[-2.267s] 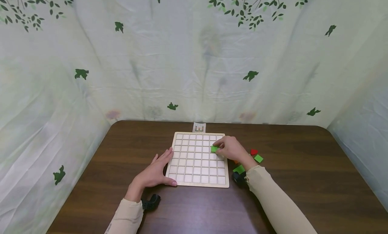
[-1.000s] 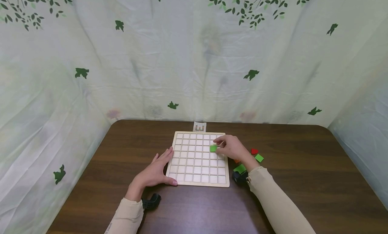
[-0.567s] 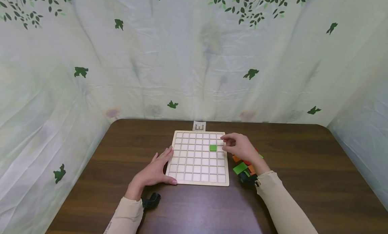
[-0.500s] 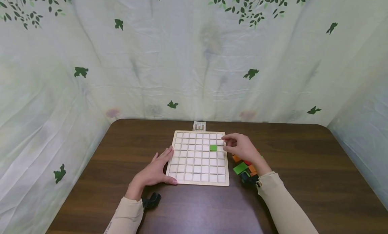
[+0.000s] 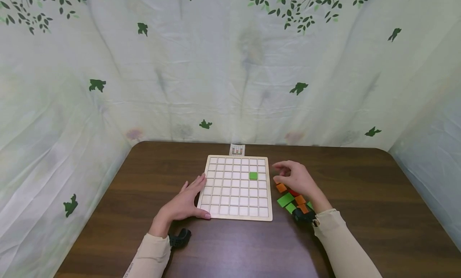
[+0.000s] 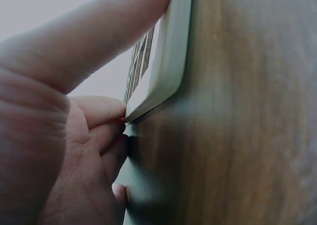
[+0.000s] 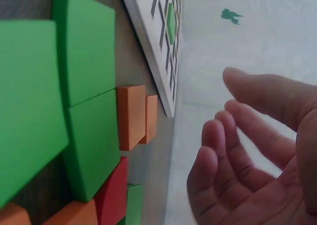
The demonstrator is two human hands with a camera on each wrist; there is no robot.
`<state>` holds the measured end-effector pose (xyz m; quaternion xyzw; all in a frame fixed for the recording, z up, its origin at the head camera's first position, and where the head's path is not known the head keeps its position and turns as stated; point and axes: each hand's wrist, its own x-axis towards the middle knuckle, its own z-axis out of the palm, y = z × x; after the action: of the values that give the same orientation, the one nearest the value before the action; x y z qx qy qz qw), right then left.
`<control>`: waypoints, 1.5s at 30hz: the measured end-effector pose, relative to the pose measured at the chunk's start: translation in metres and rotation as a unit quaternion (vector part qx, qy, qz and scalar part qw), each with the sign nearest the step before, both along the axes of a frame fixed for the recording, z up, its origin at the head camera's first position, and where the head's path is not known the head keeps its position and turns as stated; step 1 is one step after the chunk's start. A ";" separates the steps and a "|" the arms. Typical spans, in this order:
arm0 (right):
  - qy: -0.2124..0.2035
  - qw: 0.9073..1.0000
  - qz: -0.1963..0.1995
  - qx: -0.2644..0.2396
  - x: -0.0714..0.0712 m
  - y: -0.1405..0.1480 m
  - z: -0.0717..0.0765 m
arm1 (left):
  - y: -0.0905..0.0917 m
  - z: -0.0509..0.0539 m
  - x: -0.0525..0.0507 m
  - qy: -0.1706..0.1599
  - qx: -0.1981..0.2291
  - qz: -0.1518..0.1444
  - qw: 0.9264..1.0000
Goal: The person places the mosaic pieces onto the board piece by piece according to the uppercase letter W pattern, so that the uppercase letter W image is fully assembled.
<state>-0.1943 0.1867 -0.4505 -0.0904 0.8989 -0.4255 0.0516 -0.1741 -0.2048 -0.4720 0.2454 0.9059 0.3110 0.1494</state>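
A pale wooden grid board (image 5: 234, 219) with white cells lies on the dark table. One green square tile (image 5: 253, 176) sits in a cell toward its upper right. My left hand (image 5: 184, 202) rests along the board's left side, fingers at the edge and thumb at the near left corner. The left wrist view shows the thumb (image 6: 99, 36) over the rim. My right hand (image 5: 297, 177) hovers just right of the board with loosely bent fingers and nothing between them. Below it lie green tiles (image 5: 285, 200), orange tiles (image 5: 300, 200) and a red tile (image 7: 113, 193).
A small printed card (image 5: 237, 150) lies behind the board's far edge. Printed cloth (image 5: 230, 89) hangs behind the table (image 5: 360, 198). Dark wrist devices sit on both wrists, the right one (image 5: 303, 216) close to the loose tiles.
My right hand has let go of the green tile, leaving it in a cell, and moved right off the board toward the loose tiles. The left hand has stayed in place.
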 end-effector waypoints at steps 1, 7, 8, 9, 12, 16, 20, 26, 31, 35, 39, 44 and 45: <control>-0.003 1.000 -0.004 0.004 0.000 0.001 -0.001 | 0.000 0.000 0.000 0.001 0.000 -0.001 1.000; -0.022 0.999 -0.021 0.021 -0.004 0.005 -0.004 | 0.000 0.001 0.000 -0.001 0.002 -0.002 1.000; -0.024 0.999 -0.021 0.023 -0.005 0.006 -0.005 | 0.000 0.000 0.000 -0.002 0.002 -0.002 1.000; -0.026 0.999 -0.021 0.023 -0.005 0.006 -0.006 | 0.000 0.000 0.000 -0.001 0.001 -0.002 1.000; -0.031 0.999 -0.025 0.027 -0.007 0.007 -0.007 | 0.000 0.000 0.000 -0.002 0.002 -0.001 1.000; -0.036 0.998 -0.025 0.042 -0.010 0.006 -0.010 | -0.001 0.000 0.000 -0.004 0.003 0.001 1.000; -0.041 0.997 -0.026 0.063 -0.012 0.004 -0.013 | -0.002 -0.001 0.000 -0.002 0.002 0.000 1.000; -0.050 0.995 -0.021 0.083 -0.013 0.002 -0.015 | -0.002 -0.002 -0.001 -0.003 0.003 0.001 1.000; -0.049 0.994 -0.011 0.101 -0.014 -0.001 -0.013 | -0.001 -0.002 -0.001 -0.002 0.002 0.001 1.000; -0.041 0.993 -0.005 0.109 -0.017 -0.003 -0.012 | -0.001 -0.002 -0.001 -0.001 -0.001 -0.001 1.000; -0.030 0.994 0.002 0.108 -0.020 -0.004 -0.012 | -0.001 -0.002 -0.001 -0.001 -0.003 -0.002 1.000; -0.032 0.993 0.004 0.111 -0.020 -0.003 -0.011 | -0.001 -0.002 -0.001 -0.002 -0.001 0.000 1.000; -0.035 0.993 0.003 0.114 -0.020 -0.003 -0.011 | 0.000 -0.002 -0.001 -0.002 0.000 0.000 1.000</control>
<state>-0.2144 0.1841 -0.4614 -0.0716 0.9390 -0.3228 0.0947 -0.1751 -0.2053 -0.4742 0.2445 0.9057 0.3114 0.1513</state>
